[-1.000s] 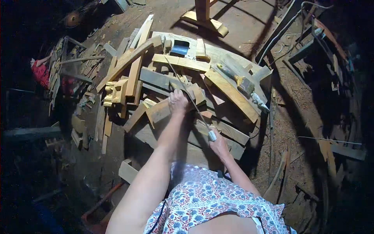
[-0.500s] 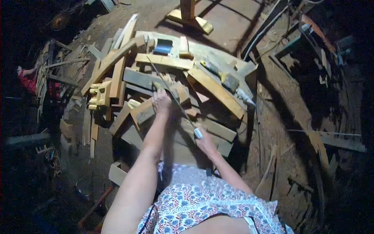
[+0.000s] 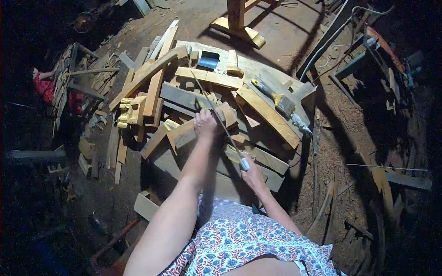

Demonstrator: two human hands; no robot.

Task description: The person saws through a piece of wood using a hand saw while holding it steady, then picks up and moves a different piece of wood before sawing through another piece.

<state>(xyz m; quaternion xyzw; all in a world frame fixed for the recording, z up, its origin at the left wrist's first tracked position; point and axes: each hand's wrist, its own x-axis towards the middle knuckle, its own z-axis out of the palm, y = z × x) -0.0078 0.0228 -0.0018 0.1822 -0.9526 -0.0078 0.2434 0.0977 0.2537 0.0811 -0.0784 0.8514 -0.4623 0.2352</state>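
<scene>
My right hand [image 3: 253, 175] is closed round the pale handle of a long, thin-bladed handsaw [image 3: 216, 110], seen nearly edge-on. Its blade slants up and left across the wood pile, past my left fingers. My left hand [image 3: 205, 123] is closed on a short wooden block [image 3: 225, 115] beside the blade; the fingertips are partly hidden. A grey board [image 3: 182, 96] lies just beyond that hand, and more cut boards [image 3: 260, 158] lie under the saw handle.
A yellow-and-black handled brush-like tool [image 3: 271, 96] rests on the worktop [image 3: 276, 76] at right. Past the pile stands a wooden post [image 3: 236, 16] on a foot. Carved yellowish pieces [image 3: 131, 110] stick out at left. Wood scraps [image 3: 331, 202] litter the ground. A person in red [image 3: 43, 85] is far left.
The whole view has shifted, so things appear farther right and lower. The saw handle has moved slightly left relative to the boards. Both hands keep their holds.
</scene>
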